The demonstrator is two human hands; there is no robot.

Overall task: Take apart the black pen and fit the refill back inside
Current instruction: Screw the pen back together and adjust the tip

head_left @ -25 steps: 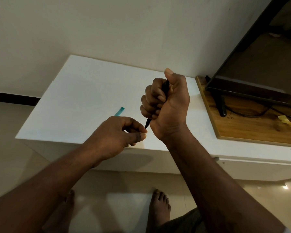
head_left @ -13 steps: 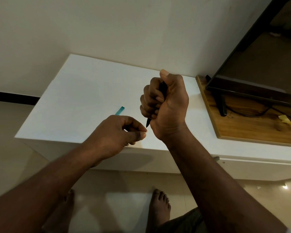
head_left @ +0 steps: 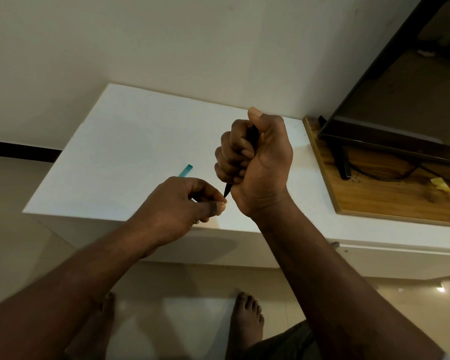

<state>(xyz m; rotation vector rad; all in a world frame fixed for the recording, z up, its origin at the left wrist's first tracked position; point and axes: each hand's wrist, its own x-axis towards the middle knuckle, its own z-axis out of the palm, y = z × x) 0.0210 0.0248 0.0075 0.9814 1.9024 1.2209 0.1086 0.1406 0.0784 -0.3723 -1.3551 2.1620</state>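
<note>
My right hand (head_left: 260, 162) grips the black pen (head_left: 227, 189) in a fist above the white table (head_left: 130, 141). Only the pen's pointed tip below the fist and a short dark stretch between the fingers show. The tip points down and to the left. My left hand (head_left: 177, 206) is just below it, with thumb and forefinger pinched together right at the tip. What sits between those fingertips is too small to make out. No separate refill is visible.
A teal pen-like piece (head_left: 185, 170) lies on the table behind my left hand. To the right, a wooden board (head_left: 374, 198) carries a dark screen (head_left: 400, 113) on a stand, a cable and a yellow scrap (head_left: 440, 185). My bare feet stand on the tiled floor below.
My left thumb and forefinger have closed in slightly on the pen's tip. My right fist has hardly moved.
</note>
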